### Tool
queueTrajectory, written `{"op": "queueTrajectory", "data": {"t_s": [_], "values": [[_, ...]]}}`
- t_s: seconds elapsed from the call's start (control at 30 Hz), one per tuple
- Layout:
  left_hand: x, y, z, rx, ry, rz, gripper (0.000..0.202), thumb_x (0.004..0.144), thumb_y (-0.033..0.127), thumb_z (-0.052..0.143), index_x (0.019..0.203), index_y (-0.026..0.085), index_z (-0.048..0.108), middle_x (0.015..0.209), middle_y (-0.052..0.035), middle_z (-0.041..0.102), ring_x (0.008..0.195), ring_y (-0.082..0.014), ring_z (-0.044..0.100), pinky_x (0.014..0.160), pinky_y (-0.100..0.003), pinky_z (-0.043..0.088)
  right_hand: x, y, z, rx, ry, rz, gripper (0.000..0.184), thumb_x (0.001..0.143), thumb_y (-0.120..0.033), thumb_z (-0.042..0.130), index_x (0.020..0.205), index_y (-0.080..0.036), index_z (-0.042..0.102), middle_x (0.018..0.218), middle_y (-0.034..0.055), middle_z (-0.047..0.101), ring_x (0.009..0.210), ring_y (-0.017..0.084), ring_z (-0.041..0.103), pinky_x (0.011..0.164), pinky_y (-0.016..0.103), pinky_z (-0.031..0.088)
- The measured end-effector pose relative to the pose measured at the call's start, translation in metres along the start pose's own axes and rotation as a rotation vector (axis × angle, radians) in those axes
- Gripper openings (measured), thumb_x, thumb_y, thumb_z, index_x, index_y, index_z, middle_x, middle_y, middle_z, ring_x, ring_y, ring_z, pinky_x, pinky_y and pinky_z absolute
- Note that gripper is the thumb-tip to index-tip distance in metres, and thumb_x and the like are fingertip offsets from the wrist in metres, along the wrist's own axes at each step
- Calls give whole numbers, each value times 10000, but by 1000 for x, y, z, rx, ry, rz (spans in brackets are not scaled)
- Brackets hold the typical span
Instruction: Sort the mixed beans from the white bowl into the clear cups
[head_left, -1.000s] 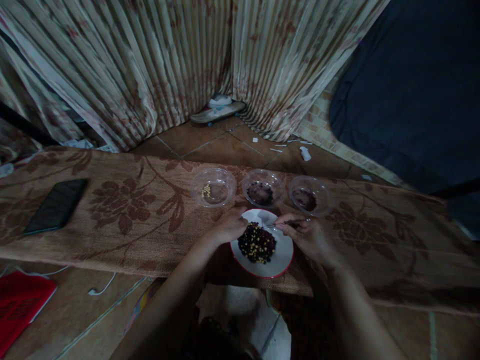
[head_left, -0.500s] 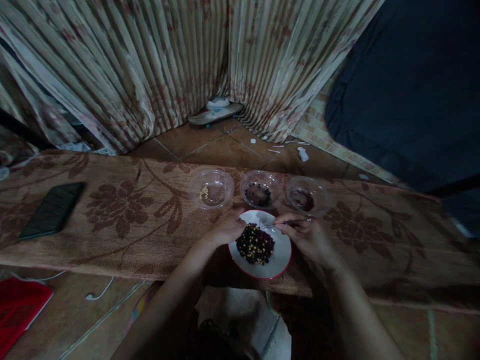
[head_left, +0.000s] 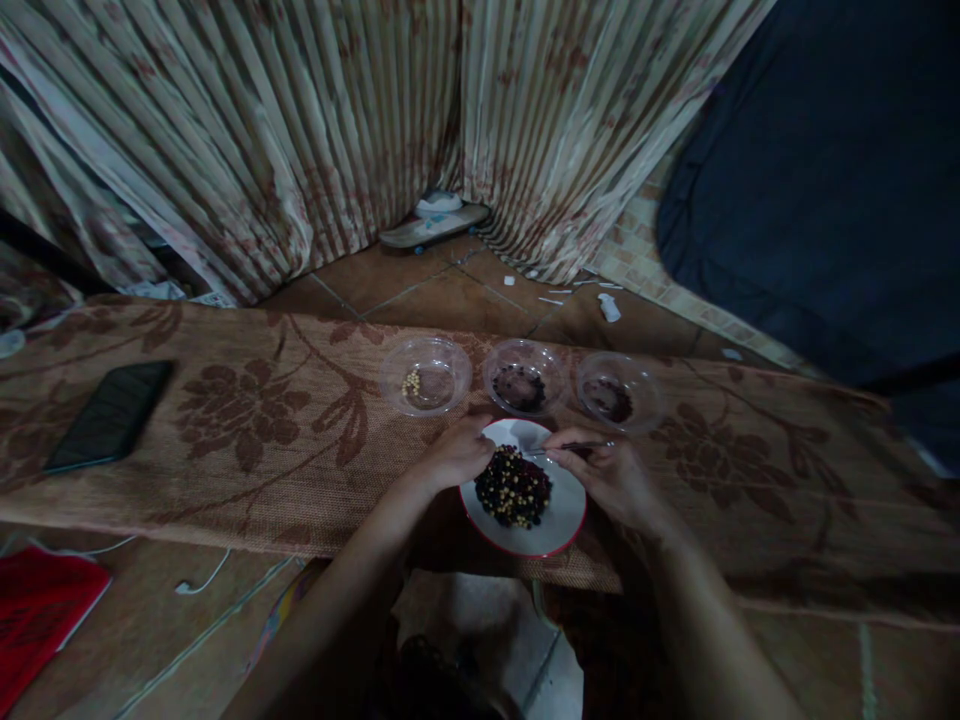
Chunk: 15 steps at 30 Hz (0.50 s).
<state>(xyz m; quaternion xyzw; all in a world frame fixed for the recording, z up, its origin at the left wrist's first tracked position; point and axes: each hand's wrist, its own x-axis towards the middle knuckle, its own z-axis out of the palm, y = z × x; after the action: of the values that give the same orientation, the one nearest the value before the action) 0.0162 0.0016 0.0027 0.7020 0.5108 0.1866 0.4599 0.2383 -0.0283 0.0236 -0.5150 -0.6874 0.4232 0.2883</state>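
A white plate [head_left: 564, 515] with a red rim holds a heap of mixed beans [head_left: 510, 490], dark, reddish and pale yellow. At the plate's upper left edge, my left hand [head_left: 466, 453] is closed on the rim, its fingertips close to the beans. My right hand [head_left: 600, 468] pinches a slim metal utensil [head_left: 589, 445] over the plate's upper right part, its tip pointing left above the heap; whether it is a spoon or tweezers I cannot tell. Behind the plate stand three clear plastic bowls: one with pale yellow beans [head_left: 412, 384], one with black beans [head_left: 531, 388], one with dark red beans [head_left: 616, 402].
A brown flower-patterned cloth [head_left: 360, 500] covers the narrow table. A dark phone [head_left: 111, 415] lies at its left. On the tiled floor beyond are a skateboard [head_left: 435, 228] and white scraps [head_left: 609, 307]. A red bag-like item [head_left: 49, 615] lies at lower left.
The view has shifted very slightly. Both hands stay at the plate, and the utensil remains in my right hand with little movement.
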Motion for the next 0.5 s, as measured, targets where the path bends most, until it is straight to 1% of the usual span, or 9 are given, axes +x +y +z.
{"op": "queueTrajectory", "data": {"t_s": [0.23, 0.4, 0.5], "values": [[1, -4, 3, 1, 13, 7, 348, 771, 105, 432, 1045, 161, 639, 954, -55, 707, 839, -175, 646, 790, -296, 507, 0, 3, 0, -9, -6, 33, 287, 847, -474, 597, 892, -209, 699, 862, 22, 702, 743, 176, 633, 628, 265, 484], [1, -5, 3, -2, 16, 17, 381, 763, 87, 423, 1074, 160, 630, 1025, -71, 703, 872, -182, 647, 818, -304, 502, 0, 3, 0, -35, 4, 33, 276, 845, -468, 602, 874, -213, 703, 851, 20, 704, 751, 177, 634, 659, 271, 483], [1, -4, 2, 19, 20, 11, 360, 765, 96, 424, 1050, 155, 635, 1000, -73, 702, 860, -186, 646, 806, -304, 501, 0, 3, 1, -24, 2, 30, 266, 843, -460, 606, 870, -214, 705, 849, 19, 705, 746, 177, 635, 645, 267, 482]]}}
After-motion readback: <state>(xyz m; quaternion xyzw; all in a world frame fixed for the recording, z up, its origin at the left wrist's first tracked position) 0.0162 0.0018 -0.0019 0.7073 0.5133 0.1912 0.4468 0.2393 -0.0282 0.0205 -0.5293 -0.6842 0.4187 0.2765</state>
